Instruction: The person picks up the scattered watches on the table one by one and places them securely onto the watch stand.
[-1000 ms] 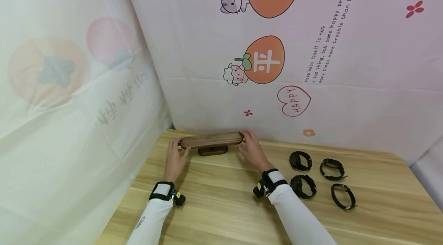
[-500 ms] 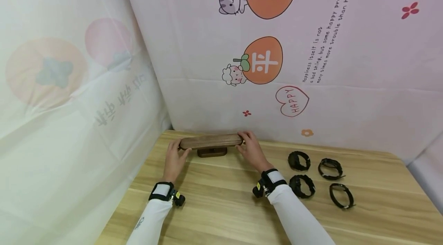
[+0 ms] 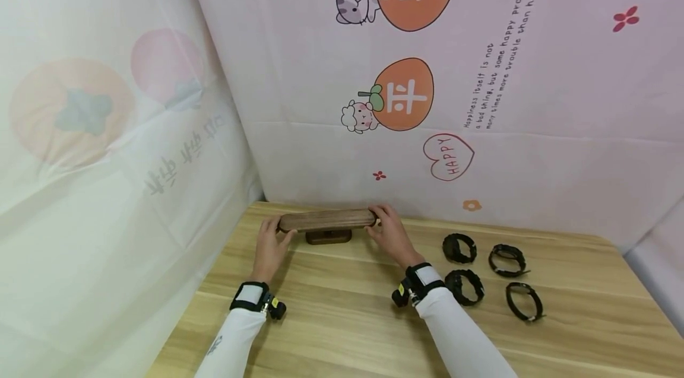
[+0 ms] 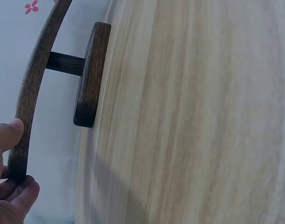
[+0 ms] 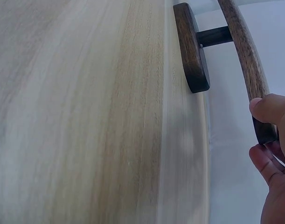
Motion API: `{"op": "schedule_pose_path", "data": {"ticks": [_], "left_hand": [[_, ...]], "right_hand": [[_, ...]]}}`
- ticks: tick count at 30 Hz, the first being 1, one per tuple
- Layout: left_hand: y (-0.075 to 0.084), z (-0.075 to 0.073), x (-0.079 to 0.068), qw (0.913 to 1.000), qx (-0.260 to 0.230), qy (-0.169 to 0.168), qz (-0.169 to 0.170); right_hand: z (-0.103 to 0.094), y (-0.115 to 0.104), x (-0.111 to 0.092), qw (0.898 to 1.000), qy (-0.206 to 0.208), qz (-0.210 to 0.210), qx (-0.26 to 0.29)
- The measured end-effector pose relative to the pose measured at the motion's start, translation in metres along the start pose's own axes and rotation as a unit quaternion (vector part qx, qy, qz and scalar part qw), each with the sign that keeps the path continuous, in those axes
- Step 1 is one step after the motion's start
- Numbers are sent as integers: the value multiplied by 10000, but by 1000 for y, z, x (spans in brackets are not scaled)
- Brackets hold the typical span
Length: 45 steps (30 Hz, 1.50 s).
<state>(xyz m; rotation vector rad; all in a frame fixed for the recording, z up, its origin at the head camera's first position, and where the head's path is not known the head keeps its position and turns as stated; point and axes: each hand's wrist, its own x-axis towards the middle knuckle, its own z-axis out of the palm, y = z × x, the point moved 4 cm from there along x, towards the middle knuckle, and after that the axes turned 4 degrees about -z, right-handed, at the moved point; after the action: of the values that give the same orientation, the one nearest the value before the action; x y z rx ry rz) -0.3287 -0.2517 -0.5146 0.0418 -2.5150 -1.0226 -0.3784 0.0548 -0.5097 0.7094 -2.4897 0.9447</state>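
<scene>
A dark brown wooden display stand [image 3: 327, 221] stands at the back of the table. It has a long, slightly bowed top bar [image 4: 36, 70] with rounded ends, a short post [image 5: 214, 37] and a small oblong base [image 3: 328, 237]. My left hand [image 3: 271, 250] grips the bar's left end, thumb on the near side and fingers curled round the tip. At the opposite end my right hand [image 3: 392, 235] holds the bar the same way, as the right wrist view shows. The base sits at the table's rear edge in both wrist views.
On the right of the wooden table [image 3: 331, 330] lie several black watches or wristbands, among them a chunky watch [image 3: 453, 248] and a slim band [image 3: 525, 302]. Their straps are closed into loops. A printed white cloth [image 3: 320, 152] hangs behind the table, another cloth [image 3: 107, 206] along the left.
The stand has shifted very slightly toward me, with both hands keeping their hold on the bar. The head view has turned a little to the right.
</scene>
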Motion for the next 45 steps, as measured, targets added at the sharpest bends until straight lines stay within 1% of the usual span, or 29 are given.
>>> {"op": "schedule_pose_path", "data": {"ticks": [6, 12, 16, 22, 27, 43, 45], "left_hand": [[3, 4, -1, 10000, 41, -86, 6], [5, 9, -3, 9999, -67, -135, -79], [7, 12, -3, 9998, -100, -159, -73], [12, 17, -4, 9998, -154, -91, 116], [15, 21, -5, 9997, -148, -64, 158], [29, 38, -13, 9993, -266, -210, 165], [31, 39, -14, 9992, -293, -171, 191]], "right_hand": [[-8, 0, -5, 9998, -32, 119, -130], [-11, 4, -9, 9997, -37, 102, -240], [-14, 6, -13, 9994, -36, 128, -318], [-21, 7, -20, 9993, -74, 172, -324], [-26, 8, -26, 9993, -108, 221, -294], [-48, 14, -46, 9990, 182, 95, -408], [-50, 14, -48, 9989, 177, 98, -414]]}}
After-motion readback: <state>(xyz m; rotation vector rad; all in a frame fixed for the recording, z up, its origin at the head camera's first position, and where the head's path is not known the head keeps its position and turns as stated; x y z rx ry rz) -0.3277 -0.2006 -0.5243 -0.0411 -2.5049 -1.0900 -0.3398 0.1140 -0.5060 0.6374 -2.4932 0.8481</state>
